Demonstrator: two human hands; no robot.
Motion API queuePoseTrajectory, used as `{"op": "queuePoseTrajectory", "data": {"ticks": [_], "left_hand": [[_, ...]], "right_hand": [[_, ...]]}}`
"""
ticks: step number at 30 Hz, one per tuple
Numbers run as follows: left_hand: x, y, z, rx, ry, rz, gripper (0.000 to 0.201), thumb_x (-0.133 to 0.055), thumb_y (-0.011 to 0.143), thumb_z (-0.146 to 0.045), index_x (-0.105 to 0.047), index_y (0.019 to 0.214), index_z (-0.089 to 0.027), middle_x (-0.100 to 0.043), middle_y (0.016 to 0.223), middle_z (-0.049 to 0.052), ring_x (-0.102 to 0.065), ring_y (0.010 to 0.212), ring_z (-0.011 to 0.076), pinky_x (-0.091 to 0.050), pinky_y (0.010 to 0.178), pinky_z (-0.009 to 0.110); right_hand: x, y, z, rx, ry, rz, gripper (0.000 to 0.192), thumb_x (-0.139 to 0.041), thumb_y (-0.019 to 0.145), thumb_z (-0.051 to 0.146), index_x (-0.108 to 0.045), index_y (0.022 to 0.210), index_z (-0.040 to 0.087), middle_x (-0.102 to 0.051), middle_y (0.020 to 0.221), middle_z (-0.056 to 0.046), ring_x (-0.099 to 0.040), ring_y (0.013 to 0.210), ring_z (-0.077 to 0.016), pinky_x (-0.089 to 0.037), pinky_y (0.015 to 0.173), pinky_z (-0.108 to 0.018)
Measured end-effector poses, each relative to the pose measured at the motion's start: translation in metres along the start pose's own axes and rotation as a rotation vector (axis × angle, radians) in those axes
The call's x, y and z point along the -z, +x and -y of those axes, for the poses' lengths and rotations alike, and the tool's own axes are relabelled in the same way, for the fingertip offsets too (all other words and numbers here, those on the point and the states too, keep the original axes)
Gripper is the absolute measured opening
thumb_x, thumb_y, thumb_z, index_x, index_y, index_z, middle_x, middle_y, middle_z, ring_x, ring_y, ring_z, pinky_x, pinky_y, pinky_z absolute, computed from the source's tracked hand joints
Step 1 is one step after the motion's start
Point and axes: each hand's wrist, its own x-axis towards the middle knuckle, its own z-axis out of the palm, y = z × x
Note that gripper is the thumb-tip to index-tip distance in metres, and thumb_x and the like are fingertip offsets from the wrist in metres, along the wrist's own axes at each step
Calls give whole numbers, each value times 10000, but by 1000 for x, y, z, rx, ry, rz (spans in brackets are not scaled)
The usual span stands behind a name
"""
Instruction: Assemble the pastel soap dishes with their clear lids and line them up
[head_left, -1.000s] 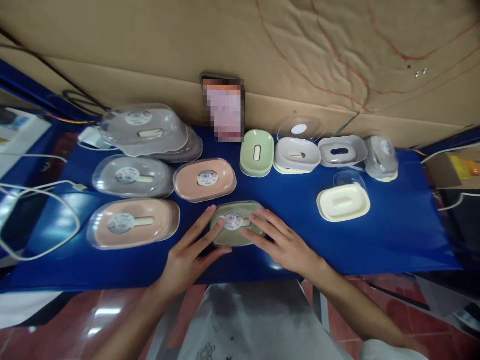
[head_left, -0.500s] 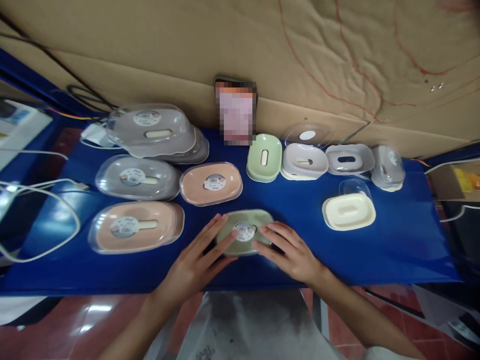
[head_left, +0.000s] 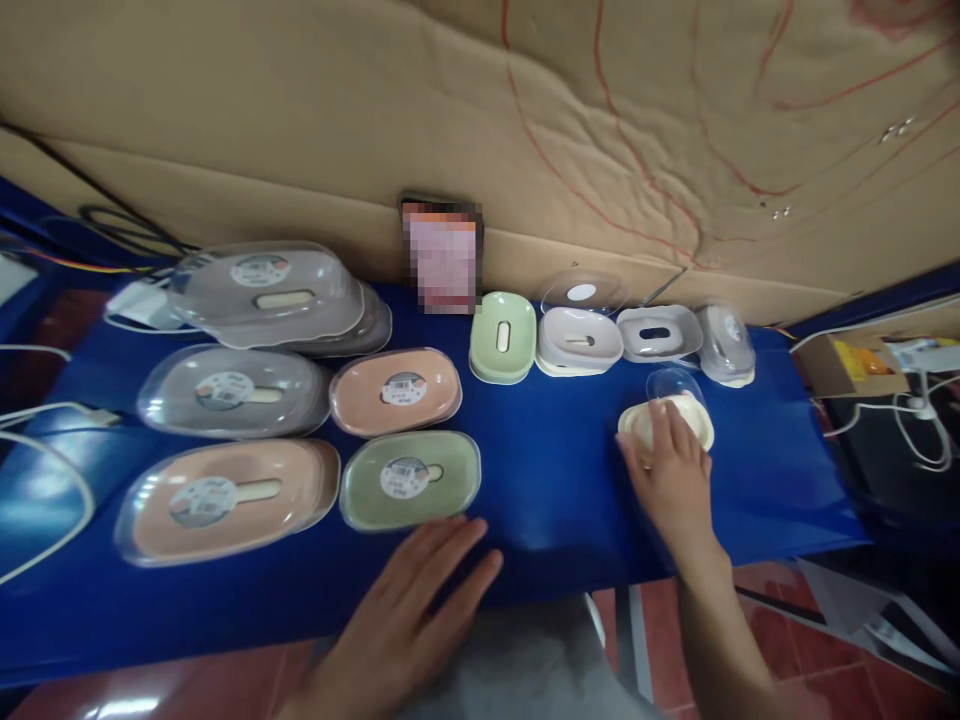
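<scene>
My right hand (head_left: 671, 480) reaches over a cream oval plastic dish (head_left: 636, 422), which looks like a soap dish. Its fingers are spread across the top, with the thumb near the left rim; the dish rests on the table. A clear cover (head_left: 671, 382) lies just behind that dish. My left hand (head_left: 431, 585), fingers stretched out and holding nothing, hovers by the front edge of the table. Just beyond it sits a green dish (head_left: 454, 480) under a clear cover, with a round label.
Peach dishes (head_left: 292, 465) and grey covered dishes (head_left: 300, 400) sit on the left of the blue table (head_left: 555, 480). A phone (head_left: 442, 255) leans on the cardboard at the back. Along the back stand a pale green dish (head_left: 517, 325) and lilac-grey dishes (head_left: 637, 345). Cables (head_left: 79, 480) run at left.
The covered green dish has moved left, in front of the peach one, and both hands have left it. My right hand has gone right to the cream dish. The view has shifted right.
</scene>
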Motion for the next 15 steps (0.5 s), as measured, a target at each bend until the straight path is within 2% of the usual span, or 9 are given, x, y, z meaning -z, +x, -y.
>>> {"op": "queuePoseTrajectory", "data": {"ticks": [2, 3, 5, 7, 10, 13, 15], "left_hand": [[-11, 20, -7, -151, 1, 88, 435, -563, 1033, -103, -659, 1446, -198, -646, 1495, 131, -590, 1411, 302, -490, 1214, 472], [-18, 31, -9, -198, 18, 109, 404, -561, 1052, -152, -659, 1442, -199, -638, 1510, 131, -586, 1414, 300, -480, 1217, 472], [-34, 51, -11, -232, 51, 138, 409, -586, 1076, -266, -627, 1479, -208, -599, 1567, 132, -568, 1439, 310, -456, 1227, 489], [-49, 65, -10, -234, 86, 166, 470, -622, 1075, -372, -596, 1512, -204, -562, 1611, 140, -548, 1469, 336, -438, 1230, 514], [-64, 75, -8, -237, 146, 221, 497, -650, 1057, -479, -638, 1444, -168, -577, 1595, 170, -544, 1481, 371, -426, 1227, 545], [-68, 77, -10, -207, 195, 250, 456, -662, 1047, -485, -671, 1373, -166, -600, 1567, 187, -546, 1485, 381, -409, 1239, 571], [-68, 79, -12, -175, 209, 251, 422, -674, 1038, -470, -681, 1339, -175, -598, 1564, 201, -534, 1498, 392, -399, 1248, 586]], "right_hand": [[3, -18, 4, -19, 40, 111, 778, -591, 1053, 579, -353, 1697, 212, -450, 1671, -271, -496, 1490, -522, -496, 1065, -774], [6, -26, 9, 9, 106, 166, 772, -569, 1069, 560, -306, 1716, 232, -415, 1700, -252, -460, 1529, -497, -497, 1094, -744], [14, -34, 23, 100, 299, 257, 712, -513, 1109, 479, -233, 1736, 289, -377, 1740, -189, -414, 1590, -390, -500, 1169, -625], [22, -27, 32, 206, 465, 297, 654, -468, 1132, 393, -216, 1733, 333, -381, 1750, -128, -406, 1606, -293, -486, 1217, -521], [24, 2, 23, 266, 408, 198, 572, -413, 1138, 302, -314, 1700, 338, -448, 1716, -88, -438, 1582, -272, -425, 1261, -525], [13, 38, -8, 169, 129, 52, 532, -410, 1127, 322, -428, 1651, 236, -520, 1647, -171, -487, 1523, -367, -414, 1216, -621], [2, 57, -29, 71, -7, -19, 577, -467, 1105, 398, -442, 1635, 172, -521, 1624, -237, -493, 1492, -434, -440, 1151, -667]]}}
